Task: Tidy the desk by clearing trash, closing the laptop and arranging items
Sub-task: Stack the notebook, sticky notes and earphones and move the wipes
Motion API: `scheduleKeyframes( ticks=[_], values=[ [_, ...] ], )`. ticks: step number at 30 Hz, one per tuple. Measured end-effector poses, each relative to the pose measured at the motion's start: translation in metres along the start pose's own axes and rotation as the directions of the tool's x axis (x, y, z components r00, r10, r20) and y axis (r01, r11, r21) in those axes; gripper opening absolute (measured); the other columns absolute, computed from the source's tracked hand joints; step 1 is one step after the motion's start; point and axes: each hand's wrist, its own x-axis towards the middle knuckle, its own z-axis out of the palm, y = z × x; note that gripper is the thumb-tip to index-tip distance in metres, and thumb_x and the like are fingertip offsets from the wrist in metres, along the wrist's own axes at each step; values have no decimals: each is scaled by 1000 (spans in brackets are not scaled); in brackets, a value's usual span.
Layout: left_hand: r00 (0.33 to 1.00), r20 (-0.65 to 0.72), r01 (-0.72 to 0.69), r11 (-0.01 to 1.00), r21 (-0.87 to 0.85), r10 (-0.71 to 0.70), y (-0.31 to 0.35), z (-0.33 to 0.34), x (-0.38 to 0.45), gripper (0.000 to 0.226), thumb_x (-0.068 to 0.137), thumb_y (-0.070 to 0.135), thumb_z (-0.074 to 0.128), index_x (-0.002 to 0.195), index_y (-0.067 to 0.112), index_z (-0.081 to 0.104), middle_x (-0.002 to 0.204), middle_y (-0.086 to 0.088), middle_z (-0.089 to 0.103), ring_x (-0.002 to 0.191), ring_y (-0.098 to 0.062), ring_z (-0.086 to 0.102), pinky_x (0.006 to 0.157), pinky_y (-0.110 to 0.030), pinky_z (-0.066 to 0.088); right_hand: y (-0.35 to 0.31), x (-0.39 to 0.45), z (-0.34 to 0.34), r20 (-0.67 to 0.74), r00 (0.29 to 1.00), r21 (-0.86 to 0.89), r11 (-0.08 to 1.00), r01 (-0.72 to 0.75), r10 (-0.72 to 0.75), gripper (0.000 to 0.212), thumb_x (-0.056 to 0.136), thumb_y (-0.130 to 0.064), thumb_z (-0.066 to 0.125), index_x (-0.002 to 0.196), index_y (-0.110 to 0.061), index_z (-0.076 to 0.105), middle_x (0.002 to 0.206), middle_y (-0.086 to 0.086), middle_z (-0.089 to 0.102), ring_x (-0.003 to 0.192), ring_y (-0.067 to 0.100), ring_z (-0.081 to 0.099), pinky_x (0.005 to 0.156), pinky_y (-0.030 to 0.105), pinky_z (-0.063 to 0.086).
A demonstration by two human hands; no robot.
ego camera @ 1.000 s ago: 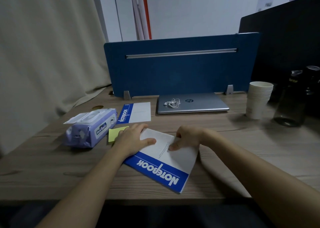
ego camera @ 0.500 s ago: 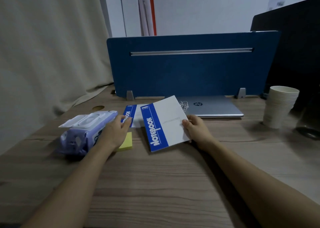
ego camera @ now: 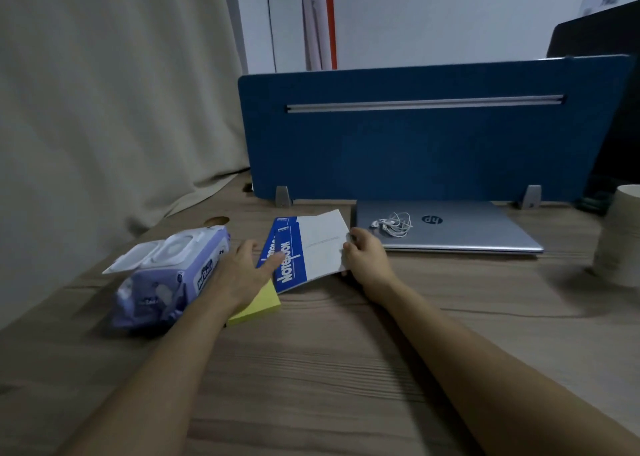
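While the right hand [ego camera: 363, 258] pinches the notebook's [ego camera: 311, 248] edge, the left hand [ego camera: 242, 272] lies flat, fingers straight

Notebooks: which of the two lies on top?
The notebook that the right hand grips; the other notebook peeks out beneath its left edge.

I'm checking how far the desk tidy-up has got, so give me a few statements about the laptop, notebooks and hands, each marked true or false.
1. The laptop is closed. True.
2. The white earphones lie on the wooden desk. False: they lie on the laptop's lid.
3. The right hand grips the top notebook by its right edge. True.
4. The left hand grips the wet wipes pack. False: its straight fingers reach toward the notebooks, above the yellow sticky notes.
5. The wipes pack's lid is open. True.
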Motion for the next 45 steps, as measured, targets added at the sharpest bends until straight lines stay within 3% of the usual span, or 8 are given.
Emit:
scheduleKeyframes(
  ticks=[4, 9, 13, 17, 23, 34, 39, 45],
  values=[
    [990, 129, -58, 998, -4, 58, 2, -2, 5, 94, 65, 86, 53, 140, 32, 37, 136, 5, 57, 110, -15, 56, 82, -37, 44, -1, 6, 12, -90, 996, -46, 999, -1, -3, 31, 95, -11, 44, 125, -5, 54, 92, -10, 54, 83, 5, 55, 75, 24, 45],
    [977, 192, -101, 994, 35, 92, 4, -6, 9, 90, 58, 82, 64, 133, 38, 43, 128, 6, 62, 112, -16, 57, 92, -41, 47, 0, 15, 19, -158, 985, -203, 979, 30, -63, 21, 93, -5, 41, 105, -5, 59, 98, 5, 62, 89, 22, 57, 63, 26, 45],
    [978, 184, -112, 993, 36, 103, 2, -4, 11, 76, 70, 70, 67, 134, 37, 43, 130, 6, 62, 118, -18, 55, 97, -44, 47, -2, 18, 19, -165, 986, -297, 955, -11, -39, 39, 93, -1, 43, 130, 0, 53, 132, 19, 54, 122, 31, 51, 100, 32, 39],
    [990, 116, -93, 994, 62, 85, 0, -2, 13, 70, 80, 60, 65, 139, 29, 44, 130, 3, 62, 111, -17, 59, 89, -38, 50, -5, 12, 22, -33, 995, -440, 896, 69, -93, 27, 95, -4, 37, 107, 4, 60, 113, 24, 62, 109, 37, 56, 82, 35, 43],
    [995, 82, -66, 995, 69, 60, 6, 3, 23, 64, 83, 44, 72, 138, 19, 48, 131, -4, 61, 110, -19, 61, 88, -38, 54, -6, 4, 8, 375, 911, -671, 629, 394, -171, 29, 95, -34, 52, 83, -9, 61, 99, 11, 62, 89, 27, 58, 74, 34, 45],
    [988, 67, -145, 976, 160, 136, 24, 20, 38, 38, 95, 27, 60, 132, 20, 52, 130, -10, 60, 118, -23, 58, 89, -41, 55, 7, 19, -6, 321, 845, -878, 200, 435, -427, 29, 96, -35, 46, 99, -22, 72, 97, -4, 66, 102, 23, 45, 83, 41, 28],
    [988, 20, -151, 962, 227, 151, 32, 29, 53, 33, 95, 24, 59, 128, 18, 57, 127, -9, 63, 115, -23, 60, 87, -37, 54, 11, 32, -8, 277, 863, -883, 242, 402, -422, 27, 95, -32, 47, 100, -24, 73, 97, -5, 65, 99, 24, 45, 81, 40, 26],
    [995, -18, -97, 992, 81, 99, 27, 35, 65, 34, 93, 19, 63, 126, 20, 56, 124, -4, 64, 113, -19, 59, 79, -28, 48, 14, 40, -7, 280, 869, -862, 292, 414, -408, 29, 97, -35, 44, 101, -29, 73, 99, -7, 66, 97, 22, 45, 80, 40, 25]
  ],
)
